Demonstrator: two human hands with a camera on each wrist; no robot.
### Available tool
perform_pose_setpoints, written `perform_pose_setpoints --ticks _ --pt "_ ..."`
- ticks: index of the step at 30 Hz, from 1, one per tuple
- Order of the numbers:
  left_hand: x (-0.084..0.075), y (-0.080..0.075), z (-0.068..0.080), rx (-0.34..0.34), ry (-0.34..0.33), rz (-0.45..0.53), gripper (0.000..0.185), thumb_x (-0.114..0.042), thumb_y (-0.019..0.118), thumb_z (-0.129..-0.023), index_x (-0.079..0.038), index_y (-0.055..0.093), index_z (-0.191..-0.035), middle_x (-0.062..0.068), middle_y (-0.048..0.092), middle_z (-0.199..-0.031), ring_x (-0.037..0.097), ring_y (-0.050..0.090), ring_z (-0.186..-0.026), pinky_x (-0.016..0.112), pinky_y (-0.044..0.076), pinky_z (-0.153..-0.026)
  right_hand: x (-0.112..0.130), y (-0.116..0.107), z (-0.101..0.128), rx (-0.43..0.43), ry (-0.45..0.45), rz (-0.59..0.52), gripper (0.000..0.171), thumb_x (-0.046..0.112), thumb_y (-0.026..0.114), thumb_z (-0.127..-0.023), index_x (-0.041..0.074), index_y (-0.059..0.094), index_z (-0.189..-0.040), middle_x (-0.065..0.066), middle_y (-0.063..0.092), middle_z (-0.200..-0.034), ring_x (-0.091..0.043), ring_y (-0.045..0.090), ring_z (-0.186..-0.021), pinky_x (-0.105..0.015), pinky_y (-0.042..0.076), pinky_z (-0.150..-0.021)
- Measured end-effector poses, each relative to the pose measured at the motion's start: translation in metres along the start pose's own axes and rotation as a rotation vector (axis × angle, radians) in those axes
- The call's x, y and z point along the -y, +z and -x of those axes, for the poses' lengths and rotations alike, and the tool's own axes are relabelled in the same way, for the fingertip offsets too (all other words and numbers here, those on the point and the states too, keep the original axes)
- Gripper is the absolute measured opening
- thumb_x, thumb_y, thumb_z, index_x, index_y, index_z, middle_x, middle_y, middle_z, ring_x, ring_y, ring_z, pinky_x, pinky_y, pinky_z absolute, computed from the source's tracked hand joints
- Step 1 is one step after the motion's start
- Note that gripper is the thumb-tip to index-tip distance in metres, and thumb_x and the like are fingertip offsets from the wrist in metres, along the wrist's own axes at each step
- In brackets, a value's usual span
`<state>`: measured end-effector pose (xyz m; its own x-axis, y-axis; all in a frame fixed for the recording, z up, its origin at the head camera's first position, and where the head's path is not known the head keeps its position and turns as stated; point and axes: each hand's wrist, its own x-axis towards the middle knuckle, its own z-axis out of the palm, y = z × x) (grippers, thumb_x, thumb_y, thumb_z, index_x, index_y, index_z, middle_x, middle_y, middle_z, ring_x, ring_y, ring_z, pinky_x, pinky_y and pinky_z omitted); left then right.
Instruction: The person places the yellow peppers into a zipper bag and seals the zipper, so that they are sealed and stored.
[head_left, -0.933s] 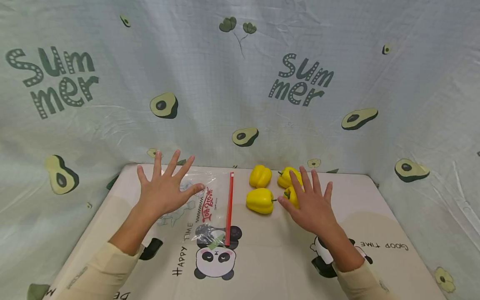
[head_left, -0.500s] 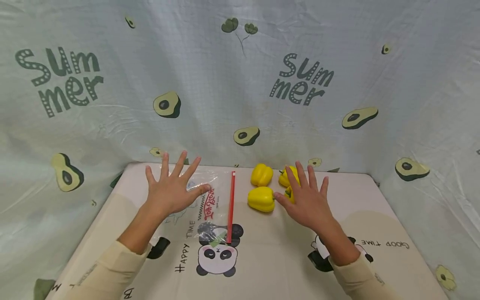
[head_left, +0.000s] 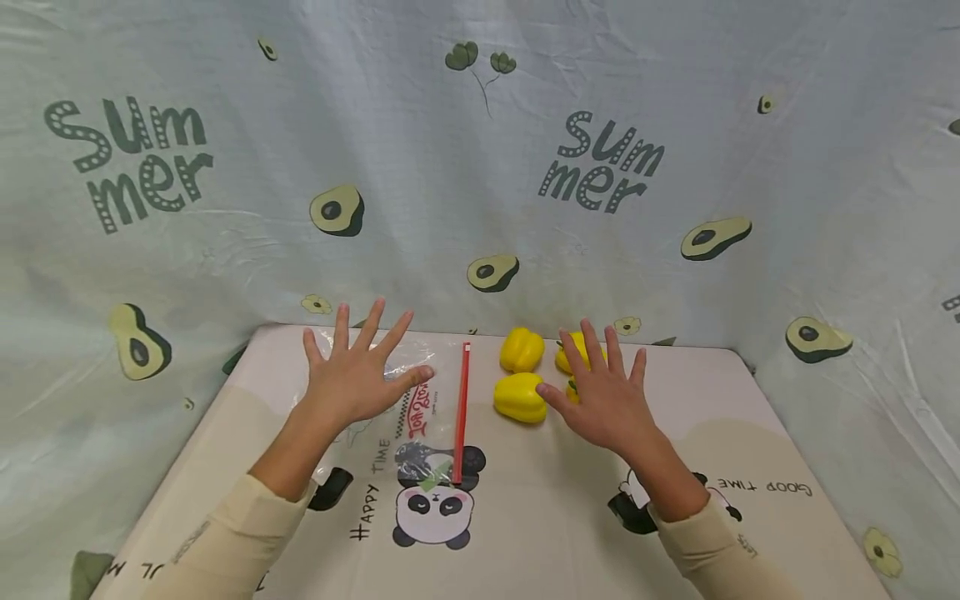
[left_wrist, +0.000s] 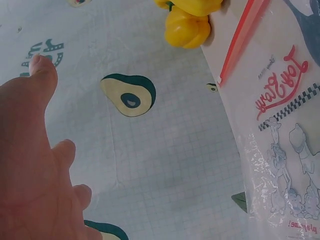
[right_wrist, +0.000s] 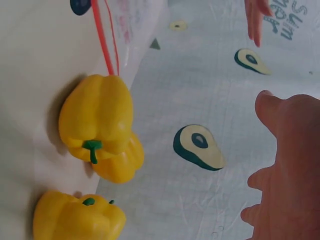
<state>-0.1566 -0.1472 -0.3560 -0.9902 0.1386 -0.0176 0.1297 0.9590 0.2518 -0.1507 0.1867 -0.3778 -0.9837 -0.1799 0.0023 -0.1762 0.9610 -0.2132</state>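
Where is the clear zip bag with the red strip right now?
In the head view the clear zip bag lies flat on the table's left half, partly under the left hand, its red strip toward the yellow peppers on its right.

Clear plastic zip bag (head_left: 420, 400) lying flat on the bench, red zipper strip (head_left: 461, 412) along its right edge, red lettering and a grey cartoon print on its face, slightly crinkled; far left corner hidden. Just right of the bag, four yellow bell peppers in a tight cluster near the back of the bench. Nearest pepper (head_left: 519, 397) lying on its side, glossy, green stem pointing right. Rear left pepper (head_left: 522, 349) just behind it. Rear right pepper (head_left: 567, 357) and fourth pepper (head_left: 572, 390) only partly visible.
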Motion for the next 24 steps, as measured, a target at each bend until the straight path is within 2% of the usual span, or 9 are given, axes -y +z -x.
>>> perform_pose_setpoints --ticks 12,24 --pt "-0.003 0.003 -0.006 0.037 0.0 -0.007 0.094 -0.078 0.048 -0.093 -0.034 0.014 -0.168 0.011 0.0 -0.178 0.054 -0.012 -0.16 0.087 -0.012 -0.114 0.006 0.003 -0.003 -0.021 -0.007 -0.013 0.092 0.066 0.054 -0.098 0.021 0.016 -0.169 -0.011 -0.001 -0.178 -0.045 -0.007 -0.163 -0.08 -0.011 -0.121" --pt "-0.008 0.01 -0.003 0.054 -0.01 -0.009 0.095 -0.08 0.047 -0.093 -0.033 0.014 -0.168 0.011 0.001 -0.178 0.053 -0.014 -0.16 0.086 -0.012 -0.115 0.016 0.004 -0.004 -0.007 -0.018 -0.001 0.092 0.067 0.052 -0.098 0.022 0.016 -0.169 -0.011 0.0 -0.178 -0.044 -0.007 -0.163 -0.079 -0.011 -0.122"
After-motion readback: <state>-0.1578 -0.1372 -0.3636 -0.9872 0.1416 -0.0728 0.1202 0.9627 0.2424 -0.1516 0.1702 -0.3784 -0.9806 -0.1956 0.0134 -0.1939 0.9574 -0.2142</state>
